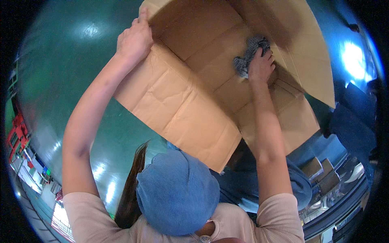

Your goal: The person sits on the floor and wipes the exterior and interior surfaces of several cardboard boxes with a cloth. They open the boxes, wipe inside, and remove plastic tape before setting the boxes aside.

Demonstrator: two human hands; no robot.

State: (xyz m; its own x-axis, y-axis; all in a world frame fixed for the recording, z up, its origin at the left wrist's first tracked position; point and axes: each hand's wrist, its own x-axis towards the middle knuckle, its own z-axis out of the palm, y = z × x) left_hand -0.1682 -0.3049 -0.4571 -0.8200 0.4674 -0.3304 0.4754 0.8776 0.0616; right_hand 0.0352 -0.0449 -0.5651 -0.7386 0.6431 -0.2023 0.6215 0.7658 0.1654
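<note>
A large brown cardboard box [178,97] lies tilted in front of me, its open mouth toward me and its flaps folded outward. At its upper left, my left hand [135,38] is closed around the cardboard edge, by the base of the near flap. My right hand [262,67] reaches inside the box. Its fingers are curled on a crumpled dark grey cloth [252,48], pressed against the inner cardboard. Part of the cloth is hidden under the fingers. Both arms are stretched out.
A shiny green floor [52,97] spreads out on the left. My blue-covered knee [178,192] rises close below the near flap. Small cardboard pieces [324,174] and clear plastic-like material lie at lower right. Red frames [18,133] stand at the far left.
</note>
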